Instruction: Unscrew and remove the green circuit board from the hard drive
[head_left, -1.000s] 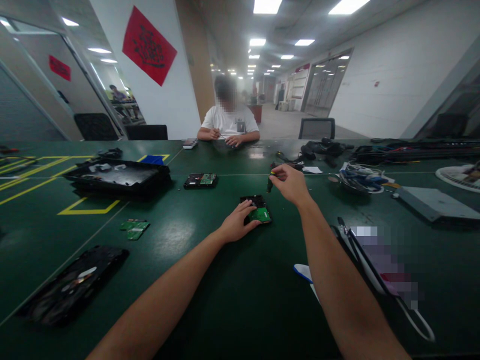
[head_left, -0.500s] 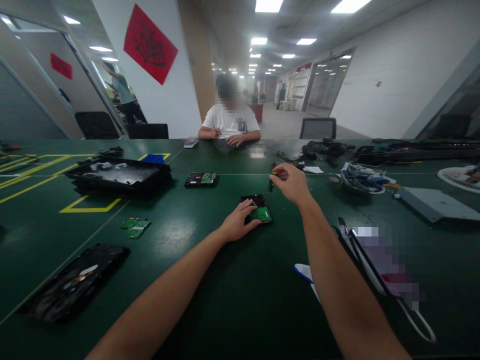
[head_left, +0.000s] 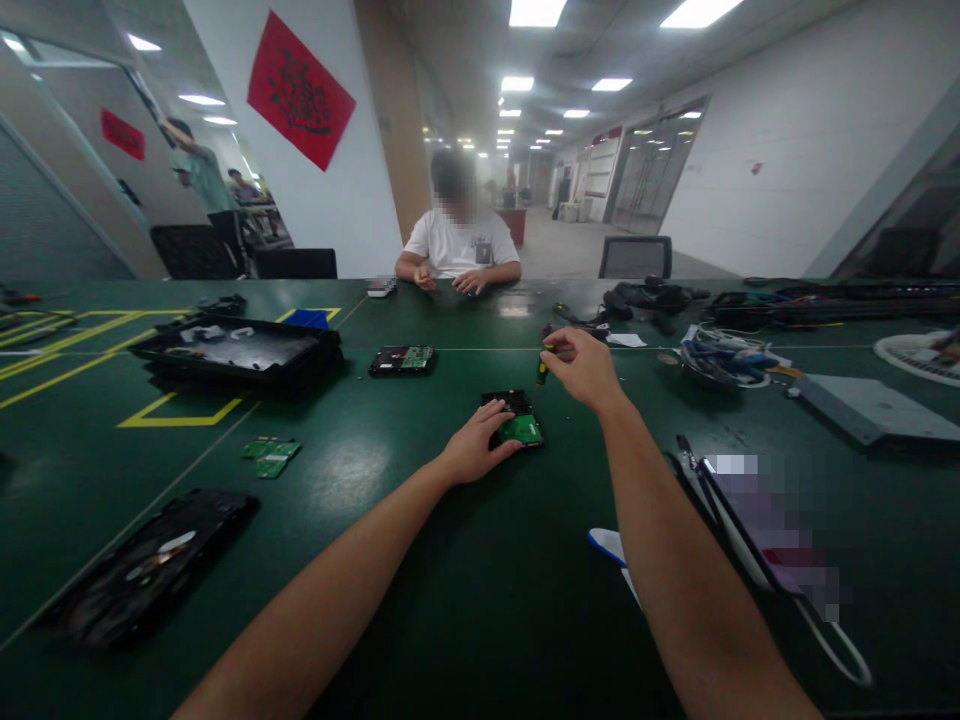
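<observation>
A black hard drive (head_left: 513,416) with a green circuit board on top lies on the green table (head_left: 450,580) in front of me. My left hand (head_left: 474,446) rests on its near left edge, fingers curled over it and holding it down. My right hand (head_left: 583,366) hovers just beyond the drive, pinched shut on a small dark screwdriver (head_left: 541,370) with a yellow band, its tip pointing down toward the table behind the drive.
A second hard drive (head_left: 401,360) lies farther back, a black tray (head_left: 238,352) to the left, loose green boards (head_left: 271,456), an opened drive (head_left: 142,566) at near left. Cables (head_left: 724,355) and a grey panel (head_left: 870,406) sit right. A person (head_left: 459,245) sits opposite.
My hands have hardly moved; the right hand with the screwdriver shifted very slightly. A person behind the glass at the far left walked further left.
</observation>
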